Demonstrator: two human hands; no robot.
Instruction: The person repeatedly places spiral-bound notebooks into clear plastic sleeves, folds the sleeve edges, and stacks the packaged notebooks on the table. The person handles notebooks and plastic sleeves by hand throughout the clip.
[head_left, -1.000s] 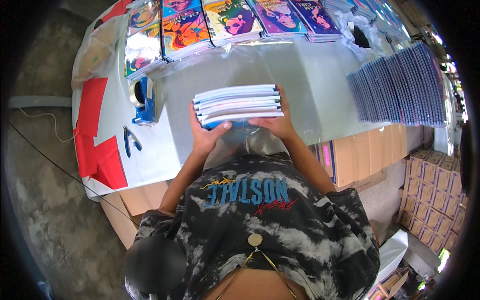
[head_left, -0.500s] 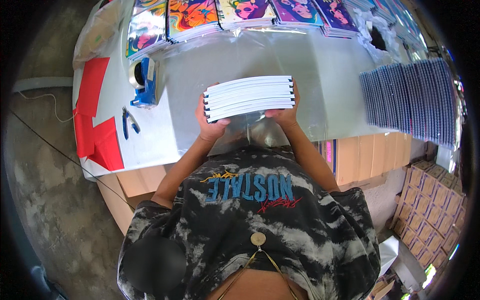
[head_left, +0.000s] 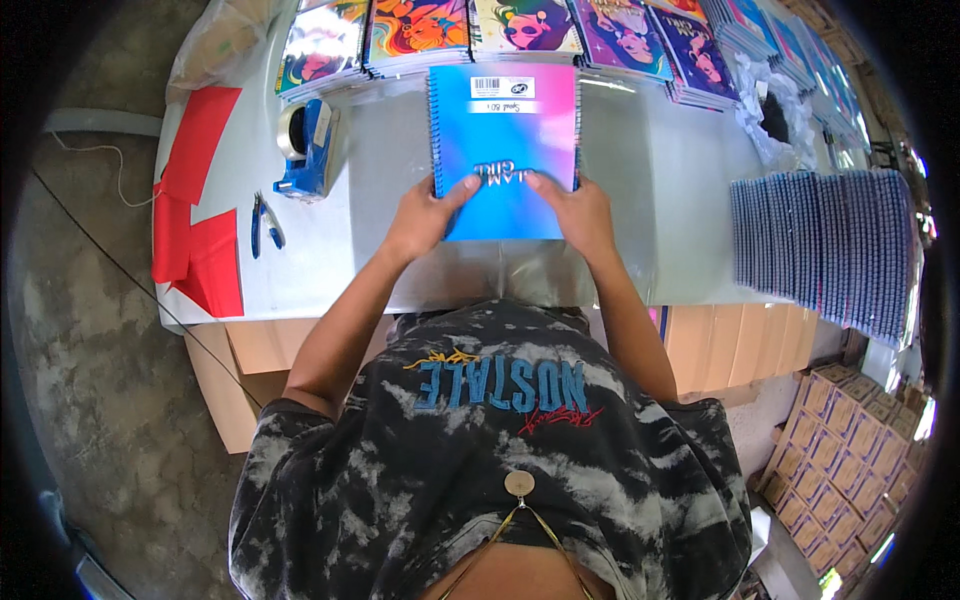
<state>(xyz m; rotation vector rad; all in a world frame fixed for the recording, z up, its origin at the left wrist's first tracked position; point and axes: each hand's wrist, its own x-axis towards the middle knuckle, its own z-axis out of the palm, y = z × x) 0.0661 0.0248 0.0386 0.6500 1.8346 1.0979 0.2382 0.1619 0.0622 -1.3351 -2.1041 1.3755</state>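
Observation:
A stack of spiral notebooks [head_left: 505, 140] is between my hands over the middle of the table, its blue-and-pink cover facing up. The wire binding runs along its left side, and a white barcode label [head_left: 503, 88] sits near its far edge. My left hand [head_left: 424, 218] grips the near left side, thumb on the cover and fingers mostly hidden beneath. On the near right side my right hand [head_left: 582, 213] grips it the same way. Under the stack, clear plastic film [head_left: 620, 190] is spread on the white table [head_left: 690, 240].
Piles of colourful notebooks [head_left: 525, 28] line the far edge. At left are a blue tape dispenser [head_left: 311, 150], a cutter [head_left: 270, 225] and red sheets [head_left: 205, 250]. A long row of spiral-bound notebooks [head_left: 820, 240] stands at right, near crumpled plastic [head_left: 765, 120]. Cartons [head_left: 840, 440] are stacked beyond.
The notebook stack has tipped from showing its white page edges to lying with the cover up. Both hands still grip it, thumbs now on the cover.

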